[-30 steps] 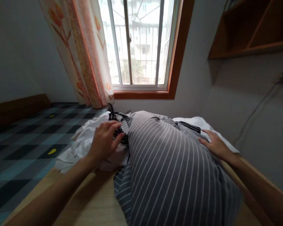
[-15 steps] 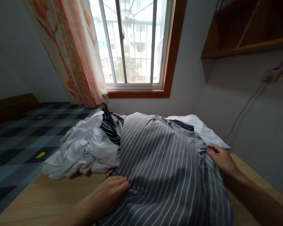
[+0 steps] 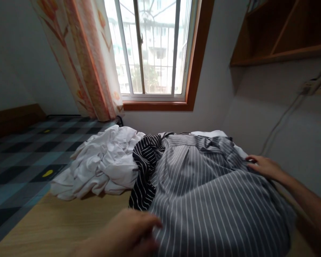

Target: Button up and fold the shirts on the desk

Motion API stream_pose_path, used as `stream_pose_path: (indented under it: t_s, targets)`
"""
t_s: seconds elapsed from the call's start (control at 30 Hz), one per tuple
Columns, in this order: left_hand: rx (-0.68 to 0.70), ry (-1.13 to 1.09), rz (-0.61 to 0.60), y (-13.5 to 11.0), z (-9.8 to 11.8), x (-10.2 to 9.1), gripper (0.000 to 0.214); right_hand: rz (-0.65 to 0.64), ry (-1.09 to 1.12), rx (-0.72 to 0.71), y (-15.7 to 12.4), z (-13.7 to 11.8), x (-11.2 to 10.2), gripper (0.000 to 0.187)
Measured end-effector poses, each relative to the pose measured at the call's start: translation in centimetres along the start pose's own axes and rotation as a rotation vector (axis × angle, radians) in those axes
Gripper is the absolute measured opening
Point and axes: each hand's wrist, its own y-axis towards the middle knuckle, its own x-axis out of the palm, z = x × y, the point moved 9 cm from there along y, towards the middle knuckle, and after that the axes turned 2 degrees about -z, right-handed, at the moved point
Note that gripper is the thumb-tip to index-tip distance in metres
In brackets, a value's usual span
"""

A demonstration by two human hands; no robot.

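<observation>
grey white-striped shirt (image 3: 208, 200), black white-striped garment (image 3: 144, 167), white clothes (image 3: 101, 164)

no readable text, label, brand or number is showing. grey striped shirt (image 3: 208, 200) and white clothes (image 3: 104, 164) are showing plain fabric only. yellow marks (image 3: 47, 173) on the checked bed cover (image 3: 18, 157) are coming out as blobs, not legible.

Grey white-striped shirt (image 3: 211, 192) lies spread, rumpled, across the wooden table (image 3: 69, 221).

A home bedroom: flowered curtain (image 3: 91, 60) at the window (image 3: 149, 50), checked bedding (image 3: 24, 157), heaped clothes (image 3: 104, 164)
</observation>
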Motion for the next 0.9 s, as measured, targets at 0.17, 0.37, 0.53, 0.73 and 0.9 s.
stream_pose_path:
  t_s: [0.17,0.37,0.53,0.73,0.9]
  targets:
    - [-0.365,0.460,0.597,2.8,-6.0,-12.6,0.057,0.262,-0.120,0.073,-2.6,-1.1,-1.0,0.057]
    - [-0.311,0.720,0.375,9.9,-8.8,-9.3,0.040,0.175,-0.063,-0.426,-12.0,-17.4,2.1,0.058]
    - [-0.451,0.555,0.396,10.9,-10.2,-11.7,0.028,-0.171,-0.079,-0.843,-20.5,-26.8,8.8,0.084]
    - [-0.586,0.198,1.243,-3.4,-12.5,-22.1,0.036,-0.139,-0.142,-1.011,-22.3,-25.7,13.0,0.079]
    - [-0.860,0.268,1.182,-11.1,-15.9,-19.7,0.029,0.098,-0.141,-1.128,-24.2,-24.6,12.2,0.041]
